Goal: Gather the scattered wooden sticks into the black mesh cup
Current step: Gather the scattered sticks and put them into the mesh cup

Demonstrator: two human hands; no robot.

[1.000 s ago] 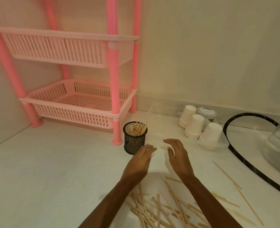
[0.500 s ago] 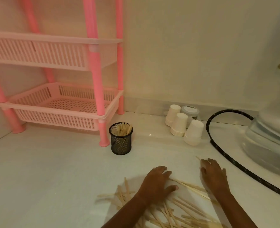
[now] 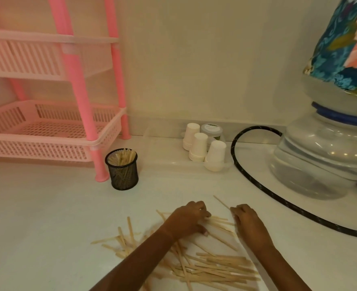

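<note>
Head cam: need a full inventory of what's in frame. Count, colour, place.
wooden sticks: many, pale wood, scattered on the white surface, near centre
black mesh cup: 1, black, upright by the rack's front leg, some sticks already inside
rack: 1, pink, two tiers showing, left
paper cups: 3 stacks, white, upside down, at the wall
jar: 1, clear with grey lid, behind the cups
hose: 1, black, loops round the bottle
water bottle: 1, clear with blue collar, right, under a floral cover
left hand: grips a few sticks
right hand: fingers curled on their far ends
</note>
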